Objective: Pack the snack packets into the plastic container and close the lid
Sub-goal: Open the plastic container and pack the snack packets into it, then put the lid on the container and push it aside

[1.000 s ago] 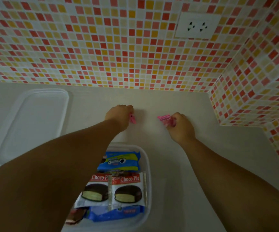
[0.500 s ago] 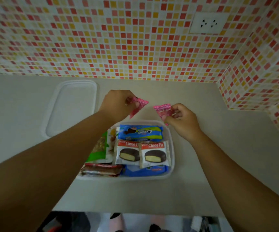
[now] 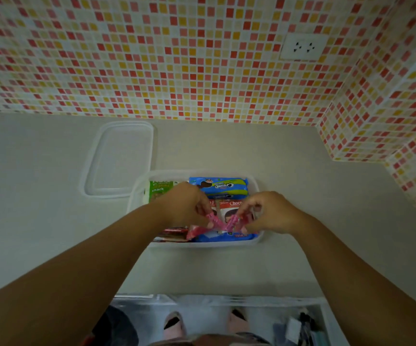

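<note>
Both hands are being lowered from above the container's far rim into its middle, each with a small pink packet carried along. At the centre of the counter, the left hand is being kept pinched on one pink packet, while the right hand is being kept pinched on a second pink packet; the two packets are being held tip to tip in a shallow V, nearly touching, directly over the snacks already packed.

The plastic container is being filled with its long axis running from nine to three o'clock. Inside it, one green snack bag is being seen at ten o'clock, one blue cream-biscuit pack at twelve, two Choco Pie packets partly hidden under the fingers, one blue pack at six and one dark red wrapper at seven. A further pink-red item beside the left hand's packet is too obscured to be identified.

One clear lid is being left flat on the counter at eleven o'clock from the hands, touching or just overlapping the container's far left corner, its long axis running twelve to six. By judgement, the left hand is being placed nearer to it, so the lid is likely to be reached from that side once both pink packets are released.
</note>
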